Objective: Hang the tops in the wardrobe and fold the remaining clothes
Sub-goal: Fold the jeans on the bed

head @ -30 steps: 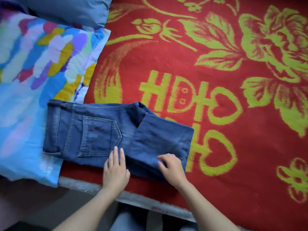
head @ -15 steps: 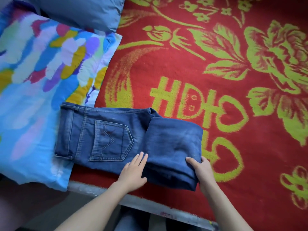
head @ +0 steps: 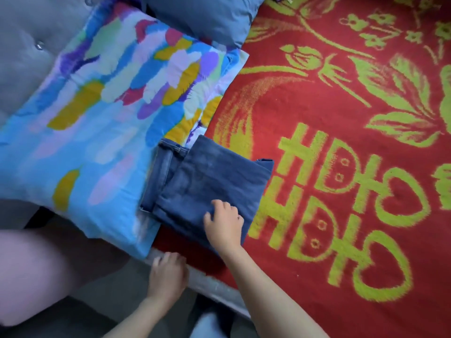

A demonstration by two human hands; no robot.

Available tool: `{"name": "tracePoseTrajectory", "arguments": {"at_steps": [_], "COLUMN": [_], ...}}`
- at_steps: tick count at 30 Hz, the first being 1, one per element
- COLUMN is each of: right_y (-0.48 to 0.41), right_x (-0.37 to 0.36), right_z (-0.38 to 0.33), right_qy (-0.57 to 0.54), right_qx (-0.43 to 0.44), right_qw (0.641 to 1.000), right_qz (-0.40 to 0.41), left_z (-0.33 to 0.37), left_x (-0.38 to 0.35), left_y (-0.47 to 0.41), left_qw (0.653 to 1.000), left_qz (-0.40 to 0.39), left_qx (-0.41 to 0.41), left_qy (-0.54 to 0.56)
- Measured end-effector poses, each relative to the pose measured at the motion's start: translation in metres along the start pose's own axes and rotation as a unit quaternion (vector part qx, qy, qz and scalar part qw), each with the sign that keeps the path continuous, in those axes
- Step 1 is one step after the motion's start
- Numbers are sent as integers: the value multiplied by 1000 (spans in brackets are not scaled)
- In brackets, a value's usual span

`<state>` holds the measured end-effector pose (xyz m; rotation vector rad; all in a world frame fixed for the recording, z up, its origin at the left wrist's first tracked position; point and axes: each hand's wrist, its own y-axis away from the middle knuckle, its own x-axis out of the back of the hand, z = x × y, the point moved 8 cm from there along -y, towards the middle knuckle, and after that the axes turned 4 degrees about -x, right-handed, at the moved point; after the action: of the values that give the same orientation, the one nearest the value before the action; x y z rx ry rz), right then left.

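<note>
Jeans [head: 207, 181] lay folded into a compact stack at the near edge of the bed, waistband end on the multicoloured pillow [head: 97, 118], remainder on the red blanket [head: 317, 113] with its green floral pattern. Right hand [head: 224, 222] rested palm-down on the near part of the top fold, fingers lightly bent, pressing rather than gripping. Left hand [head: 167, 274] sat off the denim by the grey bed rail [head: 210, 286], fingers loosely curled, holding nothing; blurred. 1 grey-blue pillow [head: 207, 15] lay beyond the multicoloured one
</note>
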<state>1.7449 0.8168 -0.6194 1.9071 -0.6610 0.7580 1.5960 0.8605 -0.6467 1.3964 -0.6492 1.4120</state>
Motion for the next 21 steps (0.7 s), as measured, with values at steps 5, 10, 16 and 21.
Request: {"name": "tracePoseTrajectory", "arguments": {"at_steps": [5,10,16,21], "right_y": [32,21,0,-7], "right_x": [-29,-55,-55,-46], "right_z": [36,52,51,38], "right_qy": [176,248,294,266], "right_qx": [65,78,147,162], "right_qw": [982,965,944,950], "right_qz": [33,-26,16,15], "left_z": [-20,-21,-25,-25], "left_x": [33,8,-13,-17], "left_y": [-27,-68,-97,-99], "left_qw": [992,972,971,962], "left_qz": [100,-8,-37,17], "left_qx": [-66,-172,-181,-196], "left_qy": [-47,-157,-152,-188]}}
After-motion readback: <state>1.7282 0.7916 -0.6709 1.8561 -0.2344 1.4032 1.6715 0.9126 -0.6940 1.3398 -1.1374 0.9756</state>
